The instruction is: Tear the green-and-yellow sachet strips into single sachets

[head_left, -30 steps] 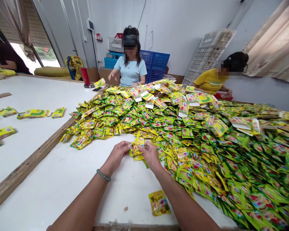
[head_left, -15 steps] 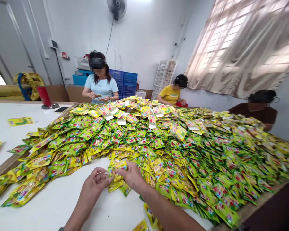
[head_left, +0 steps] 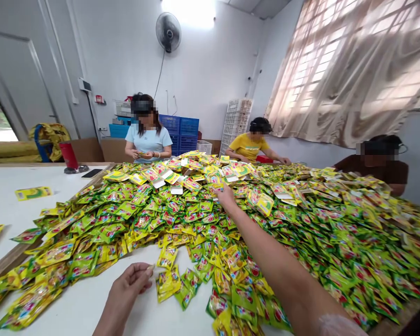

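Observation:
My left hand (head_left: 131, 287) hovers above the white table at the front, thumb and fingers pinched together. Whether anything small is between them I cannot make out. Just right of it lie yellow sachets (head_left: 168, 283) and a green sachet (head_left: 189, 287). My right hand (head_left: 226, 198) reaches far forward onto the upper pile. Its fingers are closed on a small yellow box (head_left: 215, 179), whose lower part they hide. Other yellow boxes with white flaps (head_left: 192, 185) lie around it, on top of many green and yellow sachets (head_left: 126, 208).
Wooden edging (head_left: 17, 256) borders the pile on the left. Beyond it are a flat yellow box (head_left: 33, 193), a phone (head_left: 91, 173) and a red cup (head_left: 69, 156). Across the pile sit a person in light blue (head_left: 150, 142), one in yellow (head_left: 249, 145) and one in brown (head_left: 374, 168).
My right hand has left the sachets at the front and moved forward to a box on the pile. My left hand has moved slightly down and left. The view has tipped up.

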Motion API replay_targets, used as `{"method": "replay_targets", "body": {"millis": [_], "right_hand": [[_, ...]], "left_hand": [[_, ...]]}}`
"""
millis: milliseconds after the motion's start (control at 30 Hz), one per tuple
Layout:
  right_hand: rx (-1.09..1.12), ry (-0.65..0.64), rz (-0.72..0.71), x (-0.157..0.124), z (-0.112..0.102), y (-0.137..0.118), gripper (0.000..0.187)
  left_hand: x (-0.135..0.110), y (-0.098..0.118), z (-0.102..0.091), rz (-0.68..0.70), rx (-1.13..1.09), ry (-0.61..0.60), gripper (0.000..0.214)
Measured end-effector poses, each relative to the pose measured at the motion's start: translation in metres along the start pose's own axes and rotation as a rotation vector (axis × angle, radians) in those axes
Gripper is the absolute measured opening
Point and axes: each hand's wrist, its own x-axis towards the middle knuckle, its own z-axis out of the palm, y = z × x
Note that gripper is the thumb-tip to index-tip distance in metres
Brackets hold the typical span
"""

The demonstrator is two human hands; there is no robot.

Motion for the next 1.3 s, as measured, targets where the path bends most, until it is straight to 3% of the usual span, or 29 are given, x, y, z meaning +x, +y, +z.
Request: {"method": "replay_targets", "body": {"millis": [67, 100, 167, 233, 300, 400, 533, 633, 767, 833, 933, 1100, 1233, 1300], "right_hand": [[-0.063, -0.092, -0.094, -0.033, 0.011, -0.011, 0.024], [-0.088, -0.217, -0.196, -0.054, 0.017, -0.019, 0.021], [-0.052, -0.654, -0.375, -0.098, 0.025, -0.034, 0.016], [-0.009, -0.961, -0.452, -0.140, 0.030, -0.045, 0.013], [0.058, -1.084, -0.413, -0.172, 0.034, -0.048, 0.011], [0.181, -1.052, -0.185, -0.197, 0.038, -0.038, 0.017], [0.320, -0.923, -0.003, -0.200, 0.041, -0.021, 0.028], [0.396, -0.860, 0.121, -0.195, 0.043, -0.014, 0.032], [0.445, -0.540, 0.332, -0.187, 0.042, -0.004, 0.035], [0.385, -0.429, 0.348, -0.185, 0.041, 0.001, 0.034], [0.258, -0.442, 0.310, -0.183, 0.037, 0.004, 0.028], [0.110, -0.547, 0.223, -0.181, 0.031, 0.003, 0.024], [0.062, -0.474, 0.171, -0.181, 0.034, 0.002, 0.033], [0.069, -0.453, 0.143, -0.185, 0.039, 0.000, 0.028]], "left_hand": [[0.002, 0.004, -0.009, 0.028, -0.057, 0.041, 0.059], [0.002, 0.008, -0.014, 0.066, -0.082, 0.068, 0.064], [0.000, 0.015, -0.025, 0.171, -0.101, 0.097, 0.076], [-0.003, 0.020, -0.032, 0.241, -0.069, 0.002, 0.079], [-0.007, 0.023, -0.035, 0.238, -0.001, -0.176, 0.065], [-0.011, 0.020, -0.031, 0.162, 0.142, -0.403, 0.032], [-0.012, 0.010, -0.020, 0.095, 0.205, -0.490, 0.026], [-0.008, 0.003, -0.013, 0.060, 0.190, -0.460, 0.027], [-0.003, -0.002, -0.010, 0.046, 0.118, -0.269, 0.033], [-0.003, -0.002, -0.008, 0.066, 0.067, -0.197, 0.036], [-0.006, -0.001, -0.005, 0.081, 0.006, -0.155, 0.037], [-0.011, 0.003, -0.005, 0.044, 0.059, -0.312, 0.033], [-0.013, 0.005, -0.004, -0.026, -0.013, -0.413, 0.034], [-0.014, 0.004, 0.001, -0.050, -0.067, -0.437, 0.036]]}}
